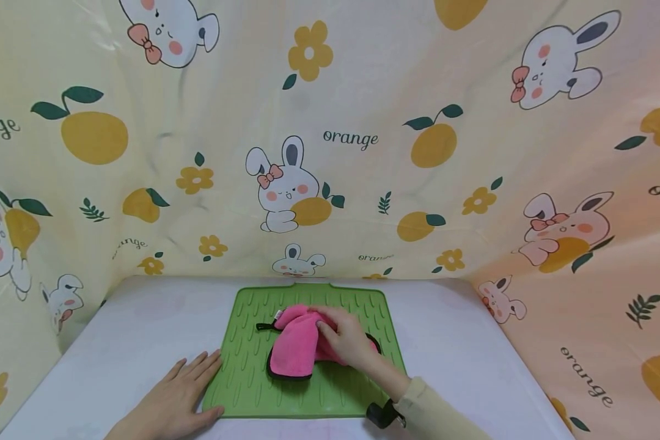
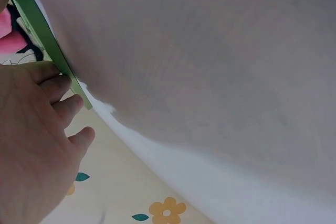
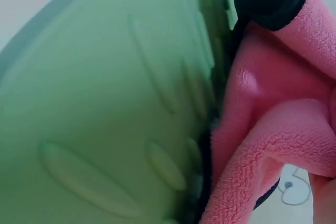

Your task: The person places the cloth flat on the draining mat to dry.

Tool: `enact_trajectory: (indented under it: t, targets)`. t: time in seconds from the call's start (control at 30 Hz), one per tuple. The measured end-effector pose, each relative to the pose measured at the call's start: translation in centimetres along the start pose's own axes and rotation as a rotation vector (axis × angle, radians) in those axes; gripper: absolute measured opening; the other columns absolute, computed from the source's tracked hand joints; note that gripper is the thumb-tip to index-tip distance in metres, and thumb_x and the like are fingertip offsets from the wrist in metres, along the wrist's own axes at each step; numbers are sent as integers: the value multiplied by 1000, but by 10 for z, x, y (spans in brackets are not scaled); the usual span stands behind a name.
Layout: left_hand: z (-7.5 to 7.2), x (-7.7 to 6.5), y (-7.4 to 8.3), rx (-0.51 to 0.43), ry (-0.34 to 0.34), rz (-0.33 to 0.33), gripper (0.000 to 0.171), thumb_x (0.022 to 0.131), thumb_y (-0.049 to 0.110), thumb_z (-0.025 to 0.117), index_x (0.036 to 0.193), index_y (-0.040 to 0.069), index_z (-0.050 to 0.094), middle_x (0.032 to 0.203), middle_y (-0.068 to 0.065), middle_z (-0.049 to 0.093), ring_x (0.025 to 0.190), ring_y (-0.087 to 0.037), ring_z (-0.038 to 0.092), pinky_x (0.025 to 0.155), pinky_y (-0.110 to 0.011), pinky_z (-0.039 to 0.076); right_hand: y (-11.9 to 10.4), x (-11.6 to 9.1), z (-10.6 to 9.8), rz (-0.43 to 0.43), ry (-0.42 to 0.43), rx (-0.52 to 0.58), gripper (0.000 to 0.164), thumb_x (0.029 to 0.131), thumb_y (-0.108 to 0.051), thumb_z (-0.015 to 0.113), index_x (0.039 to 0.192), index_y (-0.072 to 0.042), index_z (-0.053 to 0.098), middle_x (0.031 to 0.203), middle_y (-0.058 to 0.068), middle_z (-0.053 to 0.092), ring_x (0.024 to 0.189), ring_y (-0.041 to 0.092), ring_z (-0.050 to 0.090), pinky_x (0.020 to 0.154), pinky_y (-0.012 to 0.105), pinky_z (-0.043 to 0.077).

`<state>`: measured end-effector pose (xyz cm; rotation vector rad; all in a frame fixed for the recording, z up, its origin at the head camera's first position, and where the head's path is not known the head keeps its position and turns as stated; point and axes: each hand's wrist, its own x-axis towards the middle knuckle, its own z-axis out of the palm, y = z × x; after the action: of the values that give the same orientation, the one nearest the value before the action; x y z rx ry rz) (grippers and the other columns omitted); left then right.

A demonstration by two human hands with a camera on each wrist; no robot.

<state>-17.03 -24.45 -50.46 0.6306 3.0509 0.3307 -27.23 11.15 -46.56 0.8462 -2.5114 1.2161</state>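
Observation:
A pink cloth (image 1: 294, 348) with black edging and a black hanging loop lies bunched on a green ridged mat (image 1: 242, 391). My right hand (image 1: 348, 337) pinches the cloth near its top between thumb and fingers. In the right wrist view the fleecy cloth (image 3: 283, 129) hangs in folds beside the mat (image 3: 105, 93). My left hand (image 1: 178, 391) rests with spread, straight fingers at the mat's left edge, its thumb and fingertips touching that edge. The left wrist view shows the hand (image 2: 37, 140) from the side, against the mat's green rim (image 2: 39, 30).
The mat lies on a white tabletop (image 1: 440, 330). Behind and on both sides hangs a cream curtain (image 1: 363, 201) printed with rabbits and oranges. A black strap piece (image 1: 382, 415) sits at the right wrist, over the mat's front right corner.

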Motion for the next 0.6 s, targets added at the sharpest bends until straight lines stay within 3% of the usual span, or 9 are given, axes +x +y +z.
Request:
enact_trajectory:
  t: [0.27, 0.6]
  targets:
    - [-2, 0, 2, -10, -19, -5, 97, 90, 72, 61, 151, -2, 50, 159, -14, 46, 147, -40, 41, 116, -68, 31, 6, -3, 4, 33, -139, -8, 37, 103, -6, 62, 140, -8, 65, 137, 10, 67, 131, 31, 60, 107, 51, 50]
    - [-1, -1, 2, 7, 24, 9, 95, 90, 71, 62, 150, -1, 51, 158, -12, 48, 146, -38, 44, 115, -66, 33, 20, -6, 6, 123, -310, -20, 42, 105, -6, 58, 147, -10, 59, 147, 11, 60, 140, 32, 52, 113, 52, 45]
